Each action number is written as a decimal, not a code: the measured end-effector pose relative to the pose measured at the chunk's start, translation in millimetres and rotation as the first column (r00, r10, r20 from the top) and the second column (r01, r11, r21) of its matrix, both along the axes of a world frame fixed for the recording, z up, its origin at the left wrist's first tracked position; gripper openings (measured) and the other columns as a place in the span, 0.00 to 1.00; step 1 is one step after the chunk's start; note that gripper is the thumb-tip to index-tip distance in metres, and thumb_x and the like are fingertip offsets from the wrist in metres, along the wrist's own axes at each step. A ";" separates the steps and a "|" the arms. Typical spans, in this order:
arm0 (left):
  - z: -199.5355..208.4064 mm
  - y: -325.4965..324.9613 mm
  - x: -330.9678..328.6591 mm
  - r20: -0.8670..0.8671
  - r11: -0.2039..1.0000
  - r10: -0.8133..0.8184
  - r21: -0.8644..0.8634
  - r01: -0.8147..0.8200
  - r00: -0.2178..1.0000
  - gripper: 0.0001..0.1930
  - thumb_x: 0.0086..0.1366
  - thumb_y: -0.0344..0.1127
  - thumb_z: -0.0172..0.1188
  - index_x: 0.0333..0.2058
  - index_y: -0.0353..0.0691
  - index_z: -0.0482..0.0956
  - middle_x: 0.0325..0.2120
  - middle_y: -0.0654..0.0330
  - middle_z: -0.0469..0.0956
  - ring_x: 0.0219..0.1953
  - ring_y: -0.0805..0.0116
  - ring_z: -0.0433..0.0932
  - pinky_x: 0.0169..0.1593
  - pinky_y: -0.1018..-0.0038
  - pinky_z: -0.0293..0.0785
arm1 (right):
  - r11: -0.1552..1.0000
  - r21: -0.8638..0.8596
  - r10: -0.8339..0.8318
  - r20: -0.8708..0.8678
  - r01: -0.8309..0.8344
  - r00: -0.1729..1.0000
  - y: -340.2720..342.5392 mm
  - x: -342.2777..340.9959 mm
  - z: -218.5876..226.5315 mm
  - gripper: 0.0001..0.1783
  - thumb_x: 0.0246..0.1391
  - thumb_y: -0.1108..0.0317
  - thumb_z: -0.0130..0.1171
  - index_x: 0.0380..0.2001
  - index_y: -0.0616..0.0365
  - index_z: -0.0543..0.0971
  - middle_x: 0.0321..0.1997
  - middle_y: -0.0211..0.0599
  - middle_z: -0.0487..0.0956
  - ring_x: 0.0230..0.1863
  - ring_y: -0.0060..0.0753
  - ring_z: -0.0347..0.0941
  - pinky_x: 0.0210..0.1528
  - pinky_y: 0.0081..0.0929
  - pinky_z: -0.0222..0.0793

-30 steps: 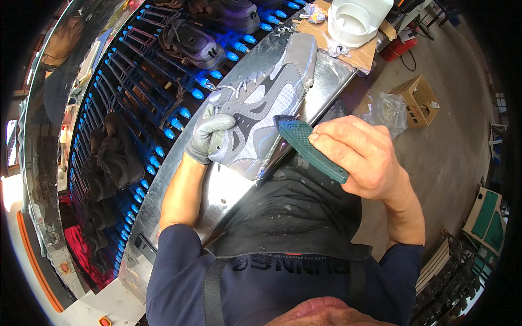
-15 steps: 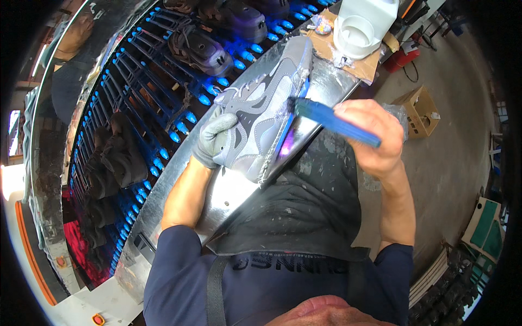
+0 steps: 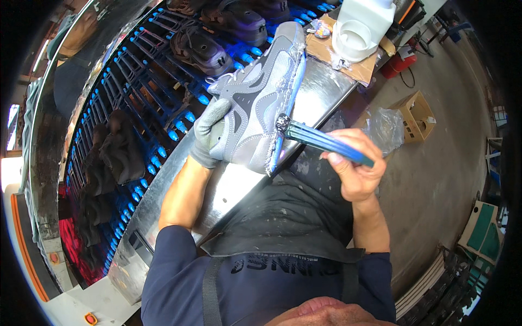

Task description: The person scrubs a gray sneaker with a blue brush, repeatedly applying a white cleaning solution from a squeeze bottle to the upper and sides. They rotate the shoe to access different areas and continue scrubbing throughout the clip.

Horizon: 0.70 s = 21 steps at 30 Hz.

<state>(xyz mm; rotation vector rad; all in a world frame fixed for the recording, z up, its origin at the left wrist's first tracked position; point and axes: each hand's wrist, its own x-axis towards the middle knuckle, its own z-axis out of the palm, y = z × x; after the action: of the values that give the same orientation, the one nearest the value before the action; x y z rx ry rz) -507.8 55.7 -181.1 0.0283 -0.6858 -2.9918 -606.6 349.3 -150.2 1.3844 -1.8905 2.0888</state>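
A grey sneaker upper (image 3: 258, 100) with dark side patches is tilted on its side above the metal ledge (image 3: 321, 92). My left hand (image 3: 207, 130), in a grey glove, is closed around its heel end. Bare, my right hand (image 3: 359, 165) grips the blue handle of a brush (image 3: 321, 142). The brush's dark bristle end meets the shoe's lower edge near the heel half. A whitish, wet-looking line runs along that edge, with blue showing beside it.
Behind the ledge runs a rack conveyor (image 3: 157, 103) with blue-tipped rods, carrying several dark shoes (image 3: 204, 51). A white plastic container (image 3: 361, 32) stands on cardboard (image 3: 321, 46) at the far right end. A cardboard box (image 3: 416, 117) sits on the floor to the right.
The brush has moved down along the shoe's edge toward the heel, my right hand dropping and shifting left with it. The shoe has turned slightly and its toe has shifted left.
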 end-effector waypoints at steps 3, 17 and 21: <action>12.2 3.2 -2.6 0.010 0.999 -0.020 -0.033 0.021 1.000 0.35 0.73 0.38 0.56 0.75 0.36 0.57 0.74 0.44 0.62 0.74 0.45 0.64 0.79 0.48 0.54 | 0.991 -0.049 -0.116 0.147 0.125 0.982 0.1 -5.2 20.4 0.12 0.57 0.80 0.69 0.45 0.71 0.84 0.42 0.47 0.85 0.38 0.30 0.81 0.40 0.25 0.77; 64.5 18.7 -14.2 -0.027 0.916 0.025 -0.400 -0.034 0.999 0.37 0.65 0.31 0.63 0.71 0.31 0.62 0.66 0.41 0.71 0.66 0.48 0.76 0.70 0.55 0.73 | 0.991 0.116 -0.009 -0.466 0.072 0.885 3.1 -23.3 48.3 0.17 0.46 0.81 0.72 0.43 0.67 0.85 0.41 0.47 0.86 0.36 0.42 0.85 0.38 0.30 0.81; 59.8 10.2 -10.8 0.014 0.894 0.016 -0.449 -0.008 1.000 0.38 0.66 0.29 0.61 0.73 0.34 0.58 0.69 0.40 0.67 0.70 0.46 0.71 0.75 0.53 0.65 | 0.982 0.186 0.064 -0.541 0.045 0.838 5.2 -31.6 60.4 0.19 0.42 0.82 0.71 0.42 0.66 0.85 0.41 0.46 0.86 0.37 0.43 0.85 0.37 0.31 0.81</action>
<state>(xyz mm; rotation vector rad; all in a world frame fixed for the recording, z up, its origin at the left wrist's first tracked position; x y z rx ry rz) -518.6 65.9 -121.3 0.0316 -1.3534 -2.7430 -638.2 354.5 -89.8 1.7846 -1.8505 1.3151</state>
